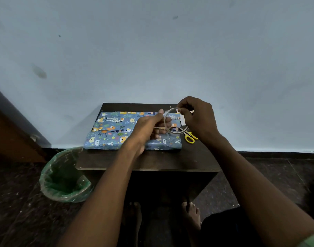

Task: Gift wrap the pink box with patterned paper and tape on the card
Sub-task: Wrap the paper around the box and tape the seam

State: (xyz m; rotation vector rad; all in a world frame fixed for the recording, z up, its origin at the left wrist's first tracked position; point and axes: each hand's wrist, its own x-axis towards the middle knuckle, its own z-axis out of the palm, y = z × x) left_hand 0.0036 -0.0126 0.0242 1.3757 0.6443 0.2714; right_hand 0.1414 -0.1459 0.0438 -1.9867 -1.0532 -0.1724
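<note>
Small dark-brown worktop point(170, 157), square-cornered, pushed against a pale blue-grey wall point(152, 50) marked with a few dark smudges. Scuffed, with pale specks on the near edge and right side. Dark speckled stone floor point(259, 184) below, dusted with light flecks; dark skirting strip along the foot of the wall. Brown wooden door or panel point(8, 132) at far left. Green-lined waste bin point(63, 177) on the floor just beside the worktop's left front corner, its plastic liner folded over the rim.

On the far half of the worktop, the box point(113, 132), already covered in blue patterned paper point(106, 139) printed with cartoon animals and leaves; no pink showing. Lying flat, long side parallel to the wall, folded seams visible across the top. Yellow-handled scissors point(190, 137) on the worktop just right of the box, partly hidden by the right wrist. Small white piece, possibly the card point(183, 121), by the box's right end; too hidden to be sure.

Above the box's right half, a clear tape roll point(175, 122) held up between both hands. Left hand point(149, 127): grip closed, thumb and fingers pinching at the roll's left edge. Right hand point(199, 118): grip curled over the roll's upper right rim. Bare feet on the floor under the worktop.
</note>
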